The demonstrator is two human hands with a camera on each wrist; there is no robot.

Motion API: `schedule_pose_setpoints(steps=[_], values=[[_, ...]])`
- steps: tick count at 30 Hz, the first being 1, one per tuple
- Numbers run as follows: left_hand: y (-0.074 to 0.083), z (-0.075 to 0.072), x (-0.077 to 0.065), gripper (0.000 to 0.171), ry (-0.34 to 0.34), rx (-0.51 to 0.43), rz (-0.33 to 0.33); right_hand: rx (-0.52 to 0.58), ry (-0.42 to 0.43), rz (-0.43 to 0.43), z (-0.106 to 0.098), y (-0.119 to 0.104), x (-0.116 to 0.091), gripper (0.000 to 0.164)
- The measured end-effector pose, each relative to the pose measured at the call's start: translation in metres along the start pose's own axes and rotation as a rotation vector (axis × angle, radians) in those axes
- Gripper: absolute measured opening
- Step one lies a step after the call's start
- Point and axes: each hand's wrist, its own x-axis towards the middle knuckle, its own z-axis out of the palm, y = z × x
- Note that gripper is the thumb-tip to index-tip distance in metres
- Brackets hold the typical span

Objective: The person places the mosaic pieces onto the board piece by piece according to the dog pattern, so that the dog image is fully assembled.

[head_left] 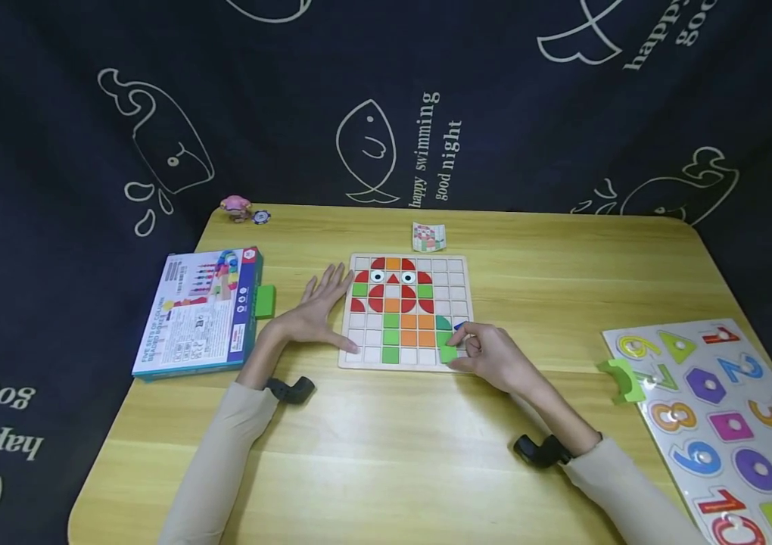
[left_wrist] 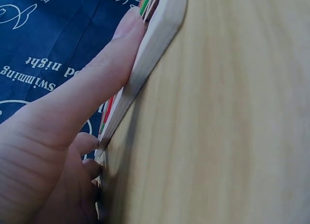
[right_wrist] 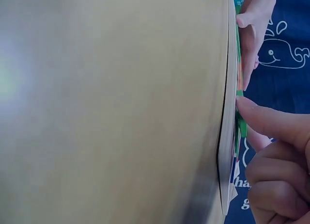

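A wooden grid board [head_left: 372, 338] lies mid-table, bearing red, orange and green tiles, several with curved edges, and two eye tiles that form a bird-like figure. At its lower right, my right hand [head_left: 498, 359] pinches a green tile [right_wrist: 243, 128] between thumb and index finger, right at the board's surface. A darker green quarter-round tile [head_left: 443, 323] sits just above, and a bit of blue [head_left: 459, 325] shows beside the fingers. My left hand [head_left: 311, 316] spreads along the board's left edge, the thumb [left_wrist: 109, 64] resting on its near corner.
Behind the board lies a small picture card [head_left: 429, 237]. On the left are a beads box [head_left: 188, 325], a green block [head_left: 265, 302], a pink toy figure [head_left: 236, 208] and a round chip [head_left: 261, 217]. A number puzzle board [head_left: 695, 401] and a green arch block [head_left: 624, 381] lie right.
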Motion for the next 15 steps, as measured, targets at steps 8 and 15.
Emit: schedule_pose_setpoints(steps=[8,15], values=[[-0.0017,0.0011,0.0012,0.138,0.002,-0.007,-0.006,-0.027,0.048,0.044,-0.0002,-0.0030,0.0016,0.027],[-0.0016,0.0021,0.0017,0.138,-0.002,0.004,-0.008,0.039,0.032,0.065,-0.0011,0.0020,0.0025,0.027]])
